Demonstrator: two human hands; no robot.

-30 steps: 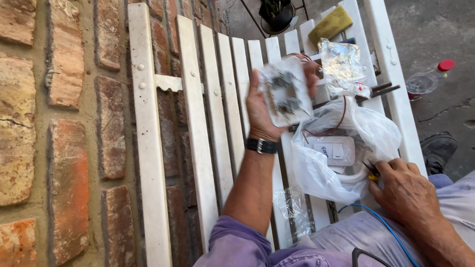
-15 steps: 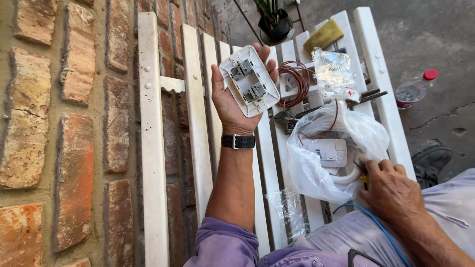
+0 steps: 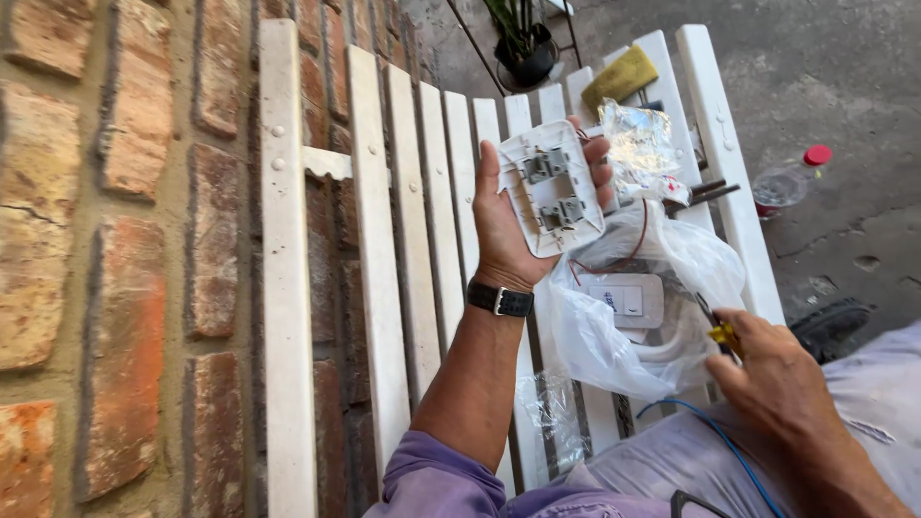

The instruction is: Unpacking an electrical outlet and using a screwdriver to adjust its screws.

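— Up in our left hand (image 3: 513, 225): what have we got?

— White switch plate (image 3: 554, 189), back side twd us, two grey modules showing. Thumb runs along its near-left edge, fingers wrap the far edge, palm under it. So the hand's clamped on the plate, held above the white slatted bench (image 3: 408, 249). Black watch (image 3: 500, 299) on that wrist.

— And our right hand (image 3: 772, 379)?

— Lower right, fingers curled on a yellow-handled tool (image 3: 722, 333); only a bit of the handle and dark shaft shows. Closed grip, can't see how tightly.

— What's betw. the hands?

— Clear plastic bag (image 3: 633, 317) on the bench, just left of the right hand, below the plate. Inside: another white switch plate w/ rockers (image 3: 628, 299) and some white cord.

— Other stuff nearby?

— Blue wire (image 3: 715, 436) under the right wrist, across our lap. Beyond the left fingertips a crinkly clear packet (image 3: 638, 144), further out a yellow sponge (image 3: 622, 77). Brick wall (image 3: 115, 259) well left of the left hand. Plastic bottle w/ red cap (image 3: 791, 180) on the concrete, right of the bench; potted plant (image 3: 523, 48) past its far end.
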